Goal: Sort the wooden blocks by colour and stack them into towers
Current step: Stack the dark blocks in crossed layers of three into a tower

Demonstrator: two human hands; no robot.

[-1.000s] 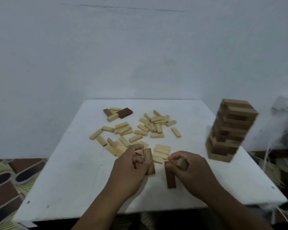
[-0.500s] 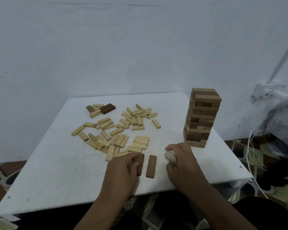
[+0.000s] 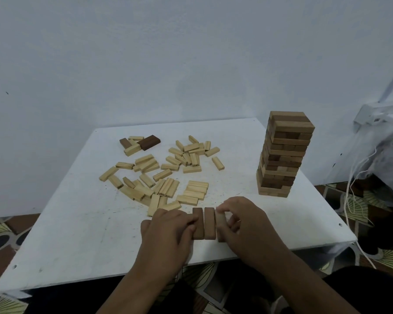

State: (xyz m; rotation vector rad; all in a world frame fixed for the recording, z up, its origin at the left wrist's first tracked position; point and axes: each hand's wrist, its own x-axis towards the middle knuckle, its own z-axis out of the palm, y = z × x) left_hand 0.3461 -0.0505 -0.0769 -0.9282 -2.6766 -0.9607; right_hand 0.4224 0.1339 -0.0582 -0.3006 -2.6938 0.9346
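Two brown blocks [image 3: 204, 223] lie flat side by side near the front of the white table [image 3: 82, 234]. My left hand [image 3: 168, 232] rests against the left one, its fingers touching that block's side. My right hand [image 3: 241, 223] pinches a third, paler block [image 3: 220, 219] held against the right side of the pair. Several light wooden blocks [image 3: 168, 171] lie scattered over the middle of the table. Two dark brown blocks [image 3: 148, 142] sit at the far left of that scatter. A tall tower of brown blocks [image 3: 281, 155] stands at the right.
A pale wall rises behind the table. Right of the table lie a grey bundle [image 3: 386, 150] and white cords [image 3: 354, 200]. A patterned floor [image 3: 0, 236] shows around the table's edges.
The camera view shifted left to right, so the tower now sits further from the frame's edge. The two brown blocks now lie flat together, and my right hand has brought a third block against them.
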